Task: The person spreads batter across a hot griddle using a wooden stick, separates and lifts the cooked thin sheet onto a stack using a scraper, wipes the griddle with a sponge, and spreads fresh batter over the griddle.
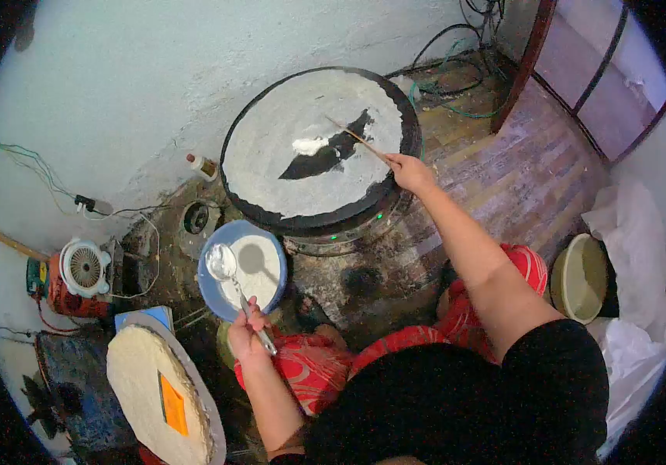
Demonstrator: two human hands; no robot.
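My right hand (413,173) grips a thin wooden stick (368,146), whose far part lies over the big round griddle (302,166). A pale layer of batter (271,132) covers most of the griddle, with a dark bare patch near the middle. Beside that patch sits a white lump of batter (309,146). My left hand (247,335) is closed around the handle of a metal ladle (222,263). The ladle's bowl is over a blue basin (207,293) of white batter (265,283), casting a shadow on it.
At lower left stands a thick stack of pale flatbreads (135,380) with an orange scraper (173,407) on top. A red blower (77,283) and a small bottle (203,167) are near the wall. To the right are a beige tub (578,283) and white plastic sheeting (631,232).
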